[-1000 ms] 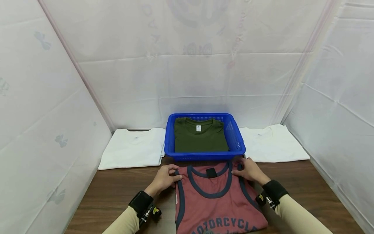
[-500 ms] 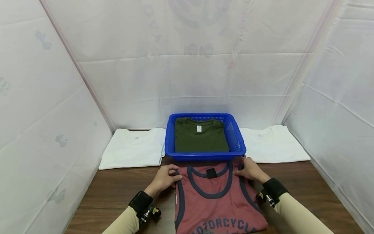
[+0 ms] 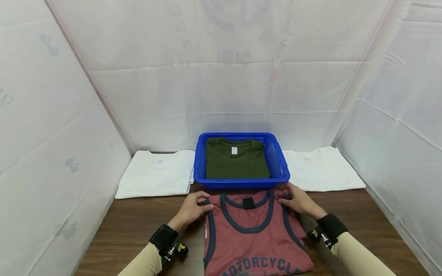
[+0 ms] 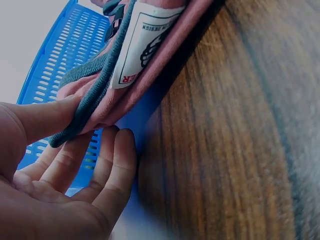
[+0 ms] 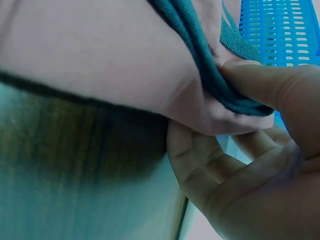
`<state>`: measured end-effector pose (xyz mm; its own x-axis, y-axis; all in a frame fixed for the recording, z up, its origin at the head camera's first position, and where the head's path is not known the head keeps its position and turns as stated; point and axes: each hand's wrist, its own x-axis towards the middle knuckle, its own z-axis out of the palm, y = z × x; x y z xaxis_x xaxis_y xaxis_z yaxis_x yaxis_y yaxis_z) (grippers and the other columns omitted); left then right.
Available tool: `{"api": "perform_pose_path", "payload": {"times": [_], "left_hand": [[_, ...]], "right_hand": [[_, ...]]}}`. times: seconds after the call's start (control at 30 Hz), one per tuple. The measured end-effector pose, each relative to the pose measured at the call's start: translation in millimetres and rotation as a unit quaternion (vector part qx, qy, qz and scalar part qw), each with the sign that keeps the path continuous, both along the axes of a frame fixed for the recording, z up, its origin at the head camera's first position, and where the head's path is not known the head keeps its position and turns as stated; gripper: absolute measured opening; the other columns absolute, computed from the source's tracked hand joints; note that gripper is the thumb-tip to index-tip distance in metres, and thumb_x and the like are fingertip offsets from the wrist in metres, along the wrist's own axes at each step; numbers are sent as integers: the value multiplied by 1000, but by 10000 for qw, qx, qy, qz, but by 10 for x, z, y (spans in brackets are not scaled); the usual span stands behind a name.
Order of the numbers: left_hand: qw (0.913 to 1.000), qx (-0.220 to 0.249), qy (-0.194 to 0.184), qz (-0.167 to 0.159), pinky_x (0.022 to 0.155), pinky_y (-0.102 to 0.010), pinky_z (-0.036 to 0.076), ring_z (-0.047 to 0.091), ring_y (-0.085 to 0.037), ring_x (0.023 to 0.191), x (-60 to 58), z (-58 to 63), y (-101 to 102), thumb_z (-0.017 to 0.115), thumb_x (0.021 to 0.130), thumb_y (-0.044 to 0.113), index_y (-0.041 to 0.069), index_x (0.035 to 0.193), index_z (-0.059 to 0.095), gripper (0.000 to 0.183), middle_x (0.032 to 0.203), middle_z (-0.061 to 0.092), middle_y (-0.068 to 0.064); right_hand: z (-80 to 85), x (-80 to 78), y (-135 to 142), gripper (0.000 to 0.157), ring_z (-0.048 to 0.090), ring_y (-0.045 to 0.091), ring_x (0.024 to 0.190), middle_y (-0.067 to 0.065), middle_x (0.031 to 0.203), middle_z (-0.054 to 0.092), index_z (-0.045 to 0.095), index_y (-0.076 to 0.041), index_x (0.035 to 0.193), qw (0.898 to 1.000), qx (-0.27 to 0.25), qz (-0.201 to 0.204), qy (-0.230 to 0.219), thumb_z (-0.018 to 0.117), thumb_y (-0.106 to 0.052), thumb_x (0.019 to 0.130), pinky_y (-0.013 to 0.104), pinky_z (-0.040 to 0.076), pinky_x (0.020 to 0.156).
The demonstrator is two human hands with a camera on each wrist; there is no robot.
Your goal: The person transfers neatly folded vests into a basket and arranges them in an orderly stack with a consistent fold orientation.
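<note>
A red tank top (image 3: pixel 255 241) with dark blue-grey trim and "MOTORCYCLE" lettering lies folded at the front of the wooden table, its neckline toward the basket. My left hand (image 3: pixel 192 209) pinches its left shoulder; in the left wrist view the thumb (image 4: pixel 50 116) is on top and the fingers are underneath, near a white printed label (image 4: pixel 145 42). My right hand (image 3: pixel 301 200) pinches the opposite shoulder. In the right wrist view its thumb (image 5: pixel 262 85) presses on the dark trim (image 5: pixel 200 55), with fingers below the cloth. The shirt's lower end runs out of the head view.
Just behind the tank top stands a blue plastic basket (image 3: pixel 241 184) holding a folded dark green T-shirt (image 3: pixel 238 165). Folded white shirts lie on each side, one at the left (image 3: pixel 157 174) and one at the right (image 3: pixel 324 170). White sheeting (image 3: pixel 228 88) walls the table (image 3: pixel 138 226) on three sides.
My right hand has shifted slightly right along the tank top's shoulder, its thumb moving outward from the neckline. The left hand keeps its hold, and the basket has stayed put.
</note>
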<state>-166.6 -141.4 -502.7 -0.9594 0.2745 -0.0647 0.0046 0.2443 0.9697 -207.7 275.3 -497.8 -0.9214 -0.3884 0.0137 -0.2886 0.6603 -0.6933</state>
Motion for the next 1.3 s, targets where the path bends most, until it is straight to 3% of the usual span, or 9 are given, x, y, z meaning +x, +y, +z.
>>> {"api": "perform_pose_path", "payload": {"times": [0.1, 0.17, 0.27, 0.37, 0.47, 0.57, 0.67, 0.9, 1.3], "left_hand": [[9999, 81, 60, -81, 66, -46, 61, 72, -34, 77, 9, 6, -21, 72, 95, 3, -7, 121, 61, 29, 95, 74, -22], [9998, 94, 84, -123, 66, -44, 61, 72, -33, 78, 6, 3, -32, 71, 96, 3, -6, 120, 61, 28, 93, 73, -22], [9998, 133, 28, -171, 65, -39, 62, 72, -29, 79, -11, -14, -50, 71, 96, 2, -5, 119, 62, 26, 91, 72, -21], [9995, 201, -86, -226, 60, -39, 62, 72, -26, 77, -34, -51, -78, 70, 96, 3, -4, 119, 61, 26, 92, 72, -20], [9989, 311, -218, -276, 56, -43, 62, 72, -26, 75, -49, -92, -111, 69, 97, 2, -4, 119, 60, 25, 93, 72, -19], [9981, 418, -318, -314, 54, -45, 61, 72, -27, 75, -54, -116, -135, 68, 97, 1, -4, 120, 59, 25, 94, 71, -18], [9977, 468, -345, -353, 54, -46, 61, 71, -28, 76, -61, -126, -144, 68, 97, 1, -2, 120, 59, 25, 96, 71, -18], [9969, 414, -199, -633, 49, -48, 59, 70, -30, 73, -60, -105, -161, 61, 101, 0, 0, 118, 54, 18, 111, 67, -24], [9932, 310, 60, -1119, 55, -53, 60, 71, -35, 80, -85, 105, -252, 52, 108, 9, 5, 117, 45, 11, 122, 57, -25]], "right_hand": [[6, 30, 15, 64, 64, 35, 115, 24, 133, 61, 44, 3, 147, 9992, -281, -29, -287, 75, -16, 95, 45, 56, 88], [25, 51, 21, 64, 68, 25, 99, 19, 119, 67, 44, 5, 147, 9974, -429, -59, -570, 75, -17, 95, 36, 56, 78], [50, 74, 28, 39, 55, 10, 68, 1, 81, 58, 59, 8, 120, 9964, -384, -116, -741, 75, -18, 96, 25, 44, 62], [47, 85, 39, 20, 48, 10, 62, -5, 72, 45, 61, 0, 99, 9973, -343, -113, -639, 73, -15, 97, 24, 39, 58], [18, 94, 59, 7, 67, 20, 84, 0, 91, 67, 68, -8, 104, 9987, -401, 27, -322, 70, -10, 98, 27, 52, 69], [-13, 103, 74, 12, 71, 27, 100, 10, 109, 72, 71, -9, 110, 9986, -497, 93, -132, 68, -7, 99, 33, 57, 78], [-32, 114, 89, 12, 70, 21, 92, 10, 107, 72, 71, -10, 110, 9985, -525, 118, -37, 67, -7, 99, 33, 55, 75], [-53, 143, 148, 15, 65, 18, 56, 10, 97, 71, 67, -11, 118, 9951, -897, 314, -285, 61, -11, 104, 36, 56, 47], [157, 214, 225, 23, 70, 22, 67, 21, 112, 68, 59, -10, 130, 9874, -1451, 580, -249, 55, -12, 107, 46, 58, 49]]}}
